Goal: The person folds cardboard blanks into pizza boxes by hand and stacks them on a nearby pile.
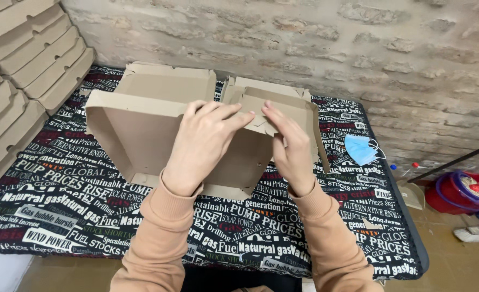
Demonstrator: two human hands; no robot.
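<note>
A flat brown cardboard box (126, 124), half folded, stands tilted up on the table in front of me. My left hand (204, 143) presses its fingers on the box's right side wall near the top edge. My right hand (291, 143) pinches a folded flap at that same corner. Both sleeves are peach coloured. Behind the box lie other unfolded cardboard blanks (166, 81).
The table carries a black cloth (61, 200) printed with white and red lettering. A tall stack of folded cardboard boxes (18, 59) stands at the left. A blue face mask (360, 148) lies at the right. A brick wall rises behind; a red bucket (461, 192) sits on the floor.
</note>
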